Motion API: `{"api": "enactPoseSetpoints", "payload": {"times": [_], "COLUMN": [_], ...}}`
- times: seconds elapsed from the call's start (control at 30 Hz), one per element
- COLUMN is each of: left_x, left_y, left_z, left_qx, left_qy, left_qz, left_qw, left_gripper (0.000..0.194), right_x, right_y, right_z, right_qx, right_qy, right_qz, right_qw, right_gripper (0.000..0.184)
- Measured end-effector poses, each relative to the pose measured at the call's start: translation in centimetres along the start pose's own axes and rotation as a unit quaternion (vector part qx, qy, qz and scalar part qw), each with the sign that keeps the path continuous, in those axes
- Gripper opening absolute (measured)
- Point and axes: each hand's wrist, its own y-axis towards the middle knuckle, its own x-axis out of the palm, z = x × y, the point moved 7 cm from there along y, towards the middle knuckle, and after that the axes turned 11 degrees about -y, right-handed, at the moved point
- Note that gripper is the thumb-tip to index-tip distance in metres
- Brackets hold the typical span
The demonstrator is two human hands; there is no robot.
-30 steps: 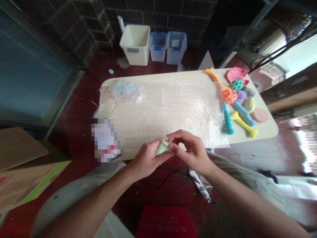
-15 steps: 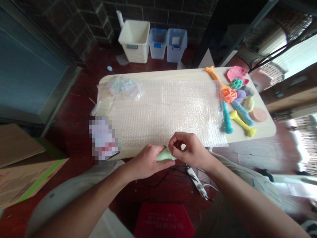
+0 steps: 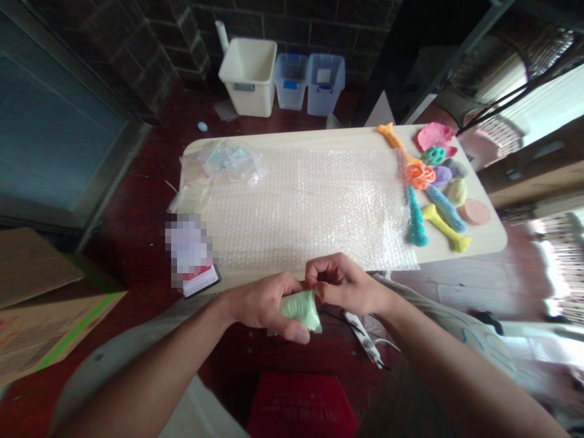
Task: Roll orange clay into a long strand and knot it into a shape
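Observation:
A small clear packet of pale green clay (image 3: 302, 308) is held off the table's near edge. My left hand (image 3: 267, 304) is wrapped round it, thumb along the near side and fingers mostly hidden beneath. My right hand (image 3: 344, 281) pinches the packet's upper right corner between thumb and curled fingers. Beyond both hands, a sheet of bubble wrap (image 3: 296, 207) covers much of the pale wooden table (image 3: 488, 237).
Shaped clay pieces, among them a yellow bone shape (image 3: 446, 229) and a pink piece (image 3: 435, 137), lie at the table's right end. Crumpled clear bags (image 3: 232, 161) rest at the left. A power strip (image 3: 364, 339) and a red box (image 3: 302, 404) are below.
The packet has turned and dropped slightly, so more of its green face shows. My left hand has moved a little left and down; the right hand now pinches the packet's corner.

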Motion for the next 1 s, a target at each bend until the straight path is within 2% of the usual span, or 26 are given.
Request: {"api": "enactPoseSetpoints", "payload": {"times": [0.1, 0.17, 0.2, 0.27, 0.33, 0.4, 0.47, 0.53, 0.67, 0.73, 0.83, 0.93, 1.0], "left_x": [0.3, 0.2, 0.0, -0.9, -1.9, -2.2, -2.2, -2.1, -2.3, -2.4, -2.7, -2.8, -2.9], "left_y": [-0.1, -0.1, -0.2, -0.4, -1.0, -1.5, -1.5, -1.3, -1.1, -1.1, -1.2, -1.1, -0.9], "left_z": [0.4, 0.9, 1.3, 2.4, 3.5, 3.9, 3.8, 3.3, 2.6, 2.4, 2.3, 2.0, 1.7], "left_qx": [0.01, 0.034, 0.058, 0.128, 0.206, 0.251, 0.266, 0.259, 0.232, 0.23, 0.231, 0.234, 0.232], "left_qy": [-0.02, -0.007, 0.006, 0.053, 0.119, 0.178, 0.203, 0.214, 0.212, 0.192, 0.166, 0.137, 0.121], "left_qz": [-0.048, -0.048, -0.027, 0.057, 0.164, 0.231, 0.252, 0.254, 0.26, 0.263, 0.277, 0.272, 0.266], "left_qw": [0.999, 0.998, 0.998, 0.989, 0.957, 0.923, 0.908, 0.907, 0.913, 0.917, 0.918, 0.923, 0.928], "left_gripper": [0.036, 0.043, 0.047, 0.053, 0.057, 0.058, 0.047, 0.039, 0.038, 0.039, 0.042, 0.043, 0.044], "right_x": [1.2, 1.3, 1.1, 0.1, -1.1, -1.8, -1.9, -1.8, -1.3, -1.6, -2.7, -3.0, -2.7], "right_y": [0.2, 0.4, 0.5, 0.6, 0.5, 0.5, 0.5, 0.4, 0.5, 0.3, -0.4, -1.2, -1.5], "right_z": [0.5, 0.8, 0.8, 0.8, 0.7, 0.7, 0.8, 0.9, 1.3, 1.0, -0.7, -3.0, -3.8], "right_qx": [0.029, 0.051, 0.056, 0.053, 0.043, 0.037, 0.031, 0.023, 0.024, 0.016, -0.053, -0.143, -0.173], "right_qy": [0.151, 0.227, 0.251, 0.273, 0.273, 0.259, 0.242, 0.233, 0.253, 0.223, 0.078, -0.093, -0.161], "right_qz": [-0.024, -0.014, 0.001, 0.054, 0.113, 0.147, 0.155, 0.165, 0.166, 0.17, 0.215, 0.224, 0.209], "right_qw": [0.988, 0.972, 0.966, 0.959, 0.954, 0.954, 0.957, 0.958, 0.953, 0.96, 0.972, 0.96, 0.949], "right_gripper": [0.006, 0.003, 0.002, 0.002, 0.002, 0.002, 0.003, 0.004, 0.004, 0.004, 0.013, 0.025, 0.02]}}
